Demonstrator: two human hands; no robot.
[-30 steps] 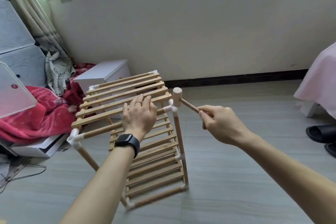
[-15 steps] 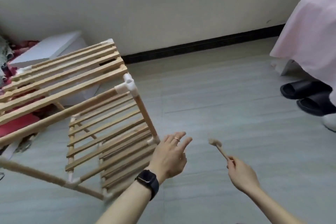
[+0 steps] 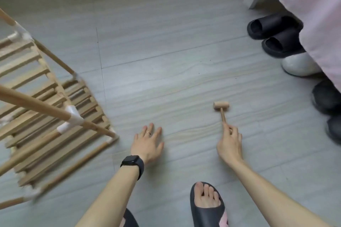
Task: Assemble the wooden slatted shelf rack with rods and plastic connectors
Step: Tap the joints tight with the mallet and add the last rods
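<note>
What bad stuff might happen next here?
1. The right hand pinches only the very end of the mallet handle, so it might slip and clatter on the floor.
2. Left lying there, the mallet would be close to the foot in the slipper and might get stepped on.
3. Neither hand holds the rack; the left hand is open over the floor, so a wobbly rack might tip.

Soft even daylight; motion blur at left.
</note>
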